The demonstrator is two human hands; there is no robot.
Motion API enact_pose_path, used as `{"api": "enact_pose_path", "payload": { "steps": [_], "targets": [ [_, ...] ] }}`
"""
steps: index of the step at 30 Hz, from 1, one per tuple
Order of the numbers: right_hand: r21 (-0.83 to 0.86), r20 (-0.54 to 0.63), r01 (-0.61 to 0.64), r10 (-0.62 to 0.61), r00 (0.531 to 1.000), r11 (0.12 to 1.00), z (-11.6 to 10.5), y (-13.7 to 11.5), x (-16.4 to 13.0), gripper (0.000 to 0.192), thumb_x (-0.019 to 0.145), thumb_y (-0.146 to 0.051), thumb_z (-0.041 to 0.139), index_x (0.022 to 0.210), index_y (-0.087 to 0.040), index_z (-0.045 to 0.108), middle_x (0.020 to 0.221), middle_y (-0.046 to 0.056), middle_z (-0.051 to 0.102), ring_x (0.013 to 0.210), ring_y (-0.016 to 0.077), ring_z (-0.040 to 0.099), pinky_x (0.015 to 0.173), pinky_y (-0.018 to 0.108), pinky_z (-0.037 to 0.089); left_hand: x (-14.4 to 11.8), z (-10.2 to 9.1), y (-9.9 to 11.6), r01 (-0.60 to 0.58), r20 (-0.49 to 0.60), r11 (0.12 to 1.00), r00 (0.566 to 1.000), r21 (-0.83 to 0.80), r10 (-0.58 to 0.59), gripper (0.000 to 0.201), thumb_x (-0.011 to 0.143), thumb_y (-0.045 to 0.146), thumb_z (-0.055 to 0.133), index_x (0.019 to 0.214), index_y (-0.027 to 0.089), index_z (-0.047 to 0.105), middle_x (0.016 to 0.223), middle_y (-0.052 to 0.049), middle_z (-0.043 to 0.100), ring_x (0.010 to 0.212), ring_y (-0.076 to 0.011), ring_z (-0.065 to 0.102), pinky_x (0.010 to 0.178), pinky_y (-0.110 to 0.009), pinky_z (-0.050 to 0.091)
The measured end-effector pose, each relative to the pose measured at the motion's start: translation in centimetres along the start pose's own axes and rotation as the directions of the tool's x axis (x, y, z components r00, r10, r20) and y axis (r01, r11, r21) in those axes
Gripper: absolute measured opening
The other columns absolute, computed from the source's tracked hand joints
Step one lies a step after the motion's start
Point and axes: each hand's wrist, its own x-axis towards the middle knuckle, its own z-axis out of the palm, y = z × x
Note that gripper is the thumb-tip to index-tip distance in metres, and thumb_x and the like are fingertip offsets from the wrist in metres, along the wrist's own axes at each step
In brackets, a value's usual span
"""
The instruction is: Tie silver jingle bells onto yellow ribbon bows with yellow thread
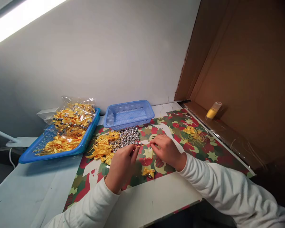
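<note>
A thin yellow cord (143, 145) is stretched between my two hands. My left hand (123, 163) pinches one end of the stretch, and my right hand (166, 150) pinches the other. Below them, near the front of the patterned sheet, lies a yellow ribbon bow (148, 172) with a silver bell at its middle. Whether the cord joins this bow is hard to see. Just beyond my left hand are a pile of yellow bows (103, 147) and a heap of silver bells (129, 136).
A blue basket (95, 133) at left holds bagged and loose yellow bows. Another blue basket (129, 115) stands by the wall. Yellow cords (194, 136) lie at right on the camouflage-like sheet (212, 155). A small yellow-filled bottle (213, 110) stands on the cardboard ledge.
</note>
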Motion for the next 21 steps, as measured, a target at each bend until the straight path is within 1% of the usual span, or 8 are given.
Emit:
{"api": "enact_pose_path", "payload": {
  "steps": [3, 7, 11, 13, 15, 17, 19, 21],
  "targets": [
    [0.006, 0.094, -0.104, 0.103, 0.990, 0.995, 0.2, 0.4, -0.1, 0.012, 0.084, -0.009, 0.059, 0.075, -0.016, 0.064, 0.073, 0.003, 0.067, 0.072, 0.0163, 0.060, 0.068, 0.028, 0.043, 0.0, 0.0, -0.2, 0.061, 0.005, 0.985, 0.998, -0.164, -0.062, 0.033, 0.091, 0.031, 0.049, 0.064, 0.018, 0.064, 0.055, -0.001, 0.064, 0.050, -0.0143, 0.057, 0.052, -0.024, 0.036],
    [-0.044, 0.188, -0.215, 0.219, 0.957, 0.976, 0.1, 0.9, 0.0, 0.014, 0.081, -0.006, 0.060, 0.072, -0.016, 0.064, 0.074, 0.005, 0.067, 0.073, 0.0181, 0.061, 0.070, 0.030, 0.044, 0.1, 0.2, -0.5, 0.157, -0.050, 0.949, 0.983, -0.274, -0.177, 0.031, 0.087, 0.036, 0.055, 0.068, 0.017, 0.070, 0.055, -0.001, 0.064, 0.048, -0.0134, 0.054, 0.051, -0.024, 0.037],
    [-0.025, 0.177, -0.278, 0.278, 0.944, 0.960, -0.2, 0.6, 0.1, 0.015, 0.078, -0.003, 0.060, 0.070, -0.016, 0.065, 0.074, 0.005, 0.068, 0.072, 0.0184, 0.063, 0.068, 0.030, 0.046, 0.3, 0.7, -0.9, 0.267, -0.004, 0.877, 0.956, -0.399, -0.293, 0.030, 0.082, 0.040, 0.060, 0.068, 0.016, 0.072, 0.052, 0.000, 0.062, 0.049, -0.0127, 0.051, 0.051, -0.023, 0.037],
    [0.126, 0.152, -0.374, 0.355, 0.922, 0.919, -0.2, 0.0, 0.1, 0.011, 0.078, -0.008, 0.063, 0.072, -0.016, 0.066, 0.073, 0.004, 0.070, 0.068, 0.0166, 0.065, 0.064, 0.028, 0.048, 0.3, 1.1, -0.9, 0.342, 0.059, 0.796, 0.930, -0.500, -0.363, 0.030, 0.080, 0.041, 0.061, 0.071, 0.016, 0.074, 0.052, 0.000, 0.061, 0.049, -0.0122, 0.050, 0.048, -0.022, 0.036],
    [0.424, 0.171, -0.522, 0.500, 0.849, 0.740, -0.1, -0.7, 0.1, 0.005, 0.077, -0.018, 0.068, 0.073, -0.016, 0.067, 0.071, 0.003, 0.071, 0.064, 0.0158, 0.066, 0.060, 0.027, 0.051, 0.2, 1.4, -0.7, 0.413, 0.128, 0.686, 0.895, -0.598, -0.427, 0.029, 0.079, 0.042, 0.062, 0.076, 0.016, 0.076, 0.052, 0.001, 0.060, 0.047, -0.0112, 0.047, 0.045, -0.021, 0.035],
    [0.675, 0.275, -0.604, 0.614, 0.740, 0.425, 0.1, -1.5, 0.0, 0.014, 0.072, -0.028, 0.074, 0.072, -0.016, 0.067, 0.067, 0.003, 0.070, 0.062, 0.0165, 0.067, 0.059, 0.027, 0.054, 0.0, 1.7, -0.3, 0.453, 0.169, 0.587, 0.864, -0.671, -0.473, 0.029, 0.077, 0.041, 0.064, 0.078, 0.015, 0.076, 0.052, 0.001, 0.061, 0.045, -0.0102, 0.046, 0.043, -0.020, 0.035],
    [0.767, 0.386, -0.617, 0.640, 0.664, 0.177, 0.3, -2.1, -0.1, 0.023, 0.063, -0.032, 0.080, 0.072, -0.015, 0.066, 0.066, 0.002, 0.070, 0.063, 0.0171, 0.069, 0.061, 0.028, 0.055, -0.1, 1.8, 0.2, 0.457, 0.173, 0.528, 0.849, -0.716, -0.500, 0.029, 0.075, 0.041, 0.066, 0.079, 0.014, 0.077, 0.052, 0.000, 0.062, 0.045, -0.0098, 0.046, 0.042, -0.020, 0.036],
    [0.790, 0.469, -0.613, 0.627, 0.622, 0.017, 0.4, -2.6, -0.2, 0.029, 0.057, -0.033, 0.084, 0.071, -0.014, 0.066, 0.067, 0.002, 0.070, 0.064, 0.0163, 0.069, 0.063, 0.028, 0.056, -0.2, 1.9, 0.7, 0.442, 0.162, 0.507, 0.848, -0.740, -0.504, 0.030, 0.074, 0.042, 0.068, 0.079, 0.014, 0.077, 0.051, 0.000, 0.063, 0.044, -0.0100, 0.048, 0.042, -0.020, 0.038]
  ]
}}
